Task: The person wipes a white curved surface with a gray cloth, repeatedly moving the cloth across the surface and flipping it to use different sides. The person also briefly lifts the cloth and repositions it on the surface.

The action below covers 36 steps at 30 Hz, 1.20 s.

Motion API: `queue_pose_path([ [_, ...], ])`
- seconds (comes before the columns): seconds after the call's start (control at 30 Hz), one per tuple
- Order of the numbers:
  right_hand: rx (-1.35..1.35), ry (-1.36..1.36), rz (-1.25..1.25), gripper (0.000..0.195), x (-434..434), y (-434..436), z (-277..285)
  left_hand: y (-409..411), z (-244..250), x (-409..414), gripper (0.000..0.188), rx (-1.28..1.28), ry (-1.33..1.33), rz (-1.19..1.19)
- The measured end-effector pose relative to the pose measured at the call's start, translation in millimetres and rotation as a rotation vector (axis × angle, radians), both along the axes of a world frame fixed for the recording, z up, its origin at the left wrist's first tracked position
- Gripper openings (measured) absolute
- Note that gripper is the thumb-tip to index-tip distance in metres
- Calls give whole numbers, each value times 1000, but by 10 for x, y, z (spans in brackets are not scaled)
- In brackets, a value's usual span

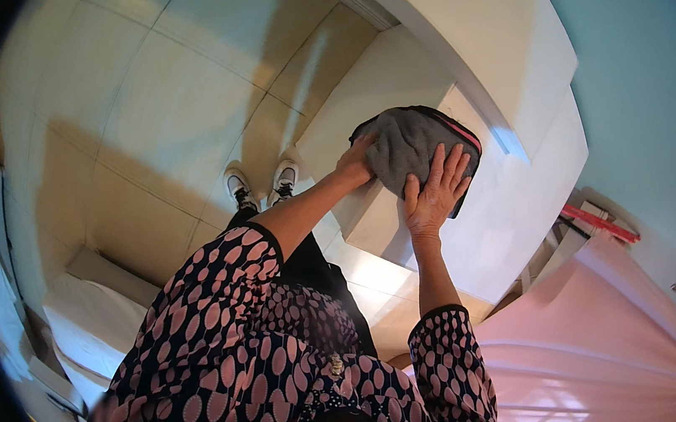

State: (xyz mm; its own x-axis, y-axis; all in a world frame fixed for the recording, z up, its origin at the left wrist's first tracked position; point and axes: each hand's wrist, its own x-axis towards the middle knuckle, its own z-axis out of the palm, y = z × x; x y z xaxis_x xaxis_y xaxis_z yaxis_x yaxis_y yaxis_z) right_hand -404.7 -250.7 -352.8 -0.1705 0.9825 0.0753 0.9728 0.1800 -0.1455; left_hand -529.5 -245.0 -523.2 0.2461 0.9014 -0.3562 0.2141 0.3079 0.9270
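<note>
A bunched grey cloth [406,146] with black and pink edging lies on the end of a white ledge [480,241], beside a raised white panel. My left hand [358,158] is at the cloth's left side, its fingers partly hidden in the folds, so its grip cannot be made out. My right hand [438,192] lies flat on the right part of the cloth with its fingers spread. Whatever may be under the cloth is hidden.
Pale floor tiles [182,84] stretch to the left, with my shoes [262,186] near the ledge. A pink sheet [593,350] covers a surface at the right. Beyond it a red object [602,223] lies by the blue-green wall [652,123]. A white-covered piece of furniture [93,320] stands lower left.
</note>
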Motion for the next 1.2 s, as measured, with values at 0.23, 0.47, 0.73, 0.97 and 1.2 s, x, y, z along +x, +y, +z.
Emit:
queue_pose_path([
  [0.23, -8, 10, -22, 77, -41, -13, 69, 233, 54, -315, 59, -46, -360, 208],
  [0.47, 7, 75, -26, 78, -76, -4, 147, 685, 594, -494, 69, 253, 34, 41],
  [0.73, -40, 144, -72, 63, -51, -41, 223, 840, 627, -502, 52, 253, 59, 3],
  [0.97, 268, 195, -168, 60, 52, 293, 389, 803, 1011, -924, 25, 226, 411, -180],
  [1.2, 156, 59, -87, 50, 226, 803, 611, 872, 1372, -1399, 21, 203, 316, -196],
])
